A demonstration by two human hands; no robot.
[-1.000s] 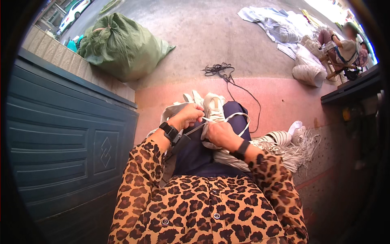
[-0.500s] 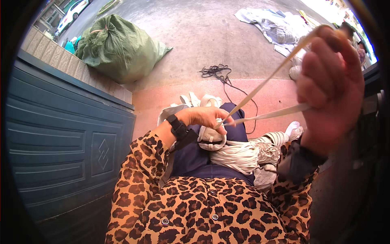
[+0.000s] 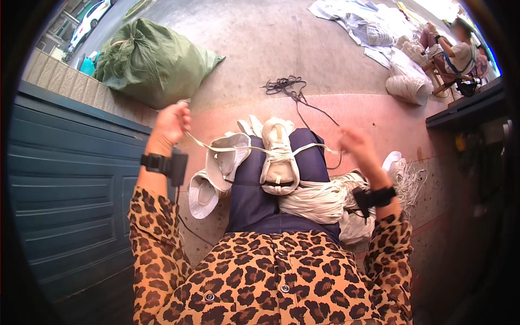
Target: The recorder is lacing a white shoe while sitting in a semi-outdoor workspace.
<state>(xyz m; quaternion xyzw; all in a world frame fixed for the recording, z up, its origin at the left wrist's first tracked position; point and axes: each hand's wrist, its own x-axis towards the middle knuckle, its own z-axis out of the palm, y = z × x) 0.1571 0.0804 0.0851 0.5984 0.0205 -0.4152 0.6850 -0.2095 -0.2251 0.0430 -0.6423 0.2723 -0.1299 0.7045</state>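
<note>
On lap, white shoe [image 3: 279, 157], left hand [image 3: 172, 122] now raised gripping lace [image 3: 227, 148], right hand [image 3: 357, 145] lowered, seemingly pinching it.

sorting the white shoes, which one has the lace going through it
The white shoe lying on the lap, sole down, lace pulled out to both hands; the other shoes lie beside the left leg, unlaced.

Bright daylight, glare top right; fisheye bends edges, dark vignette; right hand [image 3: 360, 149] motion-blurred, perhaps mid-pull.

1 white shoe [image 3: 279, 157] on the lap, 1 green sack [image 3: 154, 62], 2 black wristbands [image 3: 158, 163].
</note>
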